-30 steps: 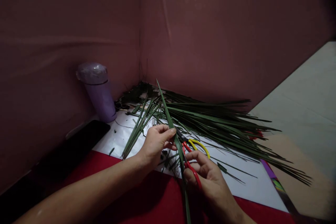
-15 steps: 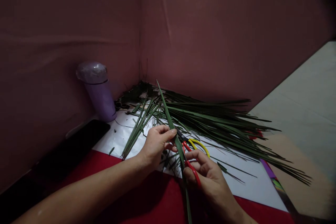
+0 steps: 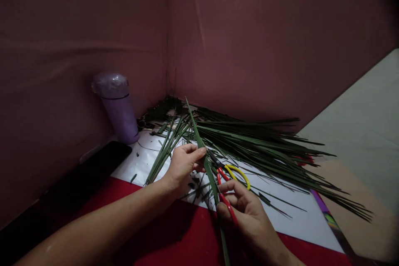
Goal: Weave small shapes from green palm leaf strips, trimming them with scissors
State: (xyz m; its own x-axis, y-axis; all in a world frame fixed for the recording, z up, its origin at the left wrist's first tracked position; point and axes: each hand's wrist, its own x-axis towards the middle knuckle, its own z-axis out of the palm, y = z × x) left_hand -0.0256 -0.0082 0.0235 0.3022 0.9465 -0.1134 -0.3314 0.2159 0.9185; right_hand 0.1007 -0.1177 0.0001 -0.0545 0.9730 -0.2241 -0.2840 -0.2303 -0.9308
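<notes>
My left hand (image 3: 183,165) pinches a long green leaf strip (image 3: 199,145) that runs from the far corner down toward me. My right hand (image 3: 246,210) is closed on scissors (image 3: 226,178) with one red and one yellow handle loop. The short dark blades sit against the strip just right of my left fingers. The strip's near end passes under my right hand and over the red cloth (image 3: 187,237).
A pile of long green leaves (image 3: 264,145) fans out to the right over white paper (image 3: 293,216). A lilac flask (image 3: 116,108) stands at the left by the reddish backdrop. A black flat object (image 3: 90,174) lies left of the paper.
My left hand has slid slightly farther up the strip. The right hand and scissors stay almost in place.
</notes>
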